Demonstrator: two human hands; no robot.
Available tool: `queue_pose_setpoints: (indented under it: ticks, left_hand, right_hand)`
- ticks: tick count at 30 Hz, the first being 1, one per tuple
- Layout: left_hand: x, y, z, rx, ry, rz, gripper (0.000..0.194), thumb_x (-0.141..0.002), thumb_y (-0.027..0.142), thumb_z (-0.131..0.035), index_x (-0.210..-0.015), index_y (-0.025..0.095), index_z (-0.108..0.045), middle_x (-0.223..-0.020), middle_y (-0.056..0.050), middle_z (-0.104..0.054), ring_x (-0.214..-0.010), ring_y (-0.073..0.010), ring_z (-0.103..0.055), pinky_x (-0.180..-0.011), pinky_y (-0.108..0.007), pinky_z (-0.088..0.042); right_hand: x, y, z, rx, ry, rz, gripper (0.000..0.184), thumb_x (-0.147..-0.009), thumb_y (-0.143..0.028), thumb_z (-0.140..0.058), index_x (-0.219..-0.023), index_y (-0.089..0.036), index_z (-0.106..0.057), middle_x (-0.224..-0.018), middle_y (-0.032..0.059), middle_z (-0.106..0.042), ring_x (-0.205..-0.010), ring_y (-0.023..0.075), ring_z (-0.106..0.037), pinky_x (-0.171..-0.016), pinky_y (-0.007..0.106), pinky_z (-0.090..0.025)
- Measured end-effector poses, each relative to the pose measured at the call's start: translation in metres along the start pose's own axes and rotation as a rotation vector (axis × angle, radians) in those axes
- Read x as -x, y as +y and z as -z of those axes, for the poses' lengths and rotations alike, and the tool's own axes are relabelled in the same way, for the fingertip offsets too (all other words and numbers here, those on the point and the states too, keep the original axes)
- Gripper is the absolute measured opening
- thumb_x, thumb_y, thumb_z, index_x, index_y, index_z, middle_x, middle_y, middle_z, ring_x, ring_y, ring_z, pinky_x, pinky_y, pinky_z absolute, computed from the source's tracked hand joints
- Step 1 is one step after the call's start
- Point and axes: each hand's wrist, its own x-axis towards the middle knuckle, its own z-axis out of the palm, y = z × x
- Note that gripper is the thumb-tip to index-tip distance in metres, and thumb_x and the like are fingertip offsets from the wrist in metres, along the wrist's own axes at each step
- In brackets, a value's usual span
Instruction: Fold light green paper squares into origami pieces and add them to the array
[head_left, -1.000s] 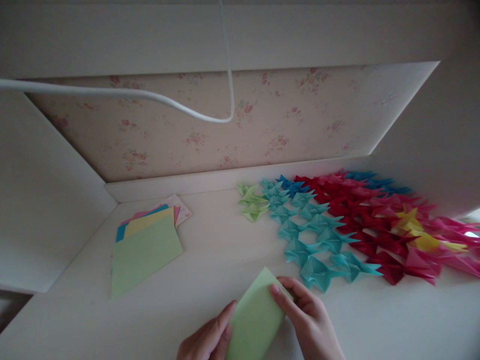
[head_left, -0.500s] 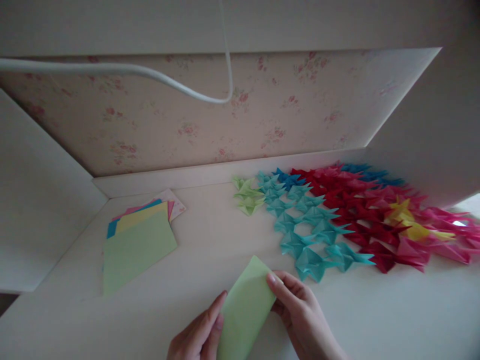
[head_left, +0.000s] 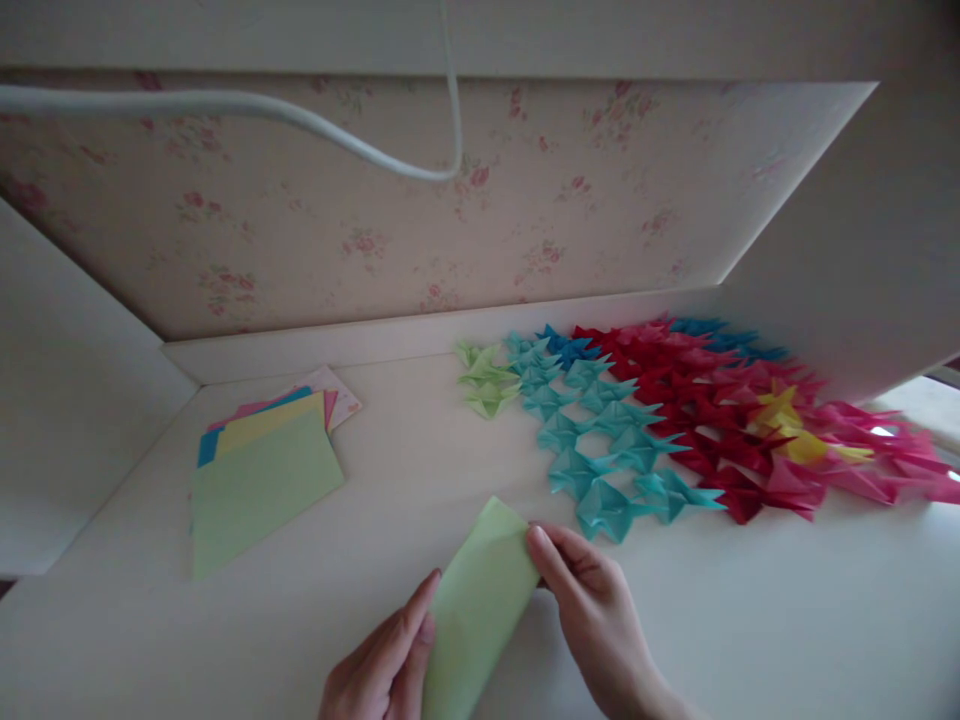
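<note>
A light green sheet of paper [head_left: 480, 610], folded into a long strip, lies between my two hands at the lower middle. My left hand [head_left: 386, 655] grips its left edge, with thumb and fingers closed on it. At the upper right corner my right hand [head_left: 589, 600] pinches the paper, thumb on top and the other fingers curled beneath. The lower end of the strip runs out of view. A stack of coloured paper sheets [head_left: 266, 495], light green on top, rests on the white desk to the left of my hands.
Rows of folded paper cranes cover the desk's right side: light green [head_left: 491, 398], turquoise [head_left: 604, 508], red [head_left: 742, 485], pink and yellow [head_left: 795, 437], with blue ones [head_left: 727, 340] behind. A white cable [head_left: 337, 140] hangs before the flowered wallpaper [head_left: 405, 230]. White panels [head_left: 60, 400] flank the desk.
The whole view has shifted slightly, so things sit a little higher and farther left. Both hands keep hold of the green paper; its position between them is nearly the same.
</note>
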Motion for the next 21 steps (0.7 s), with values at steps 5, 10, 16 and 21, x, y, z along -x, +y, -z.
queue_pose_setpoints:
  ticks: [5,10,16,21]
  left_hand:
    - [-0.001,0.005,0.004,-0.055,-0.024,-0.045,0.033,-0.096,0.019,-0.054,-0.127,0.021,-0.065,-0.115,-0.007,-0.075,-0.098,-0.0199,-0.075,-0.084,-0.017,-0.059]
    - [0.000,0.011,0.002,-0.077,0.017,-0.121,0.033,-0.097,0.020,-0.052,-0.128,0.017,-0.063,-0.109,-0.010,-0.077,-0.092,-0.0185,-0.077,-0.081,-0.017,-0.060]
    - [0.003,0.016,0.001,-0.046,0.012,-0.122,0.034,-0.097,0.019,-0.052,-0.129,0.015,-0.062,-0.110,-0.012,-0.077,-0.092,-0.0183,-0.076,-0.080,-0.016,-0.059]
    - [0.000,0.024,0.001,0.035,-0.144,0.055,0.035,-0.099,0.026,-0.047,-0.129,0.016,-0.063,-0.118,-0.010,-0.074,-0.101,-0.0204,-0.074,-0.083,-0.019,-0.059]
  right_hand:
    - [0.006,-0.001,-0.008,-0.232,-0.124,-0.134,0.035,-0.076,-0.039,-0.081,-0.103,-0.018,-0.070,-0.083,0.0048,-0.073,-0.076,0.0188,-0.064,-0.070,0.028,-0.049]
    - [0.022,0.000,-0.023,-0.266,-0.362,-0.246,0.029,-0.078,-0.035,-0.080,-0.096,-0.013,-0.075,-0.084,0.0079,-0.075,-0.076,0.0200,-0.066,-0.077,0.031,-0.050]
    - [0.030,0.007,-0.025,-0.223,-0.339,-0.277,0.033,-0.080,-0.041,-0.076,-0.092,-0.011,-0.077,-0.080,0.0094,-0.076,-0.069,0.0195,-0.066,-0.070,0.030,-0.050]
    - [0.023,0.006,-0.019,-0.255,-0.199,-0.232,0.031,-0.082,-0.041,-0.075,-0.089,-0.012,-0.075,-0.079,0.0092,-0.076,-0.067,0.0203,-0.068,-0.068,0.030,-0.051]
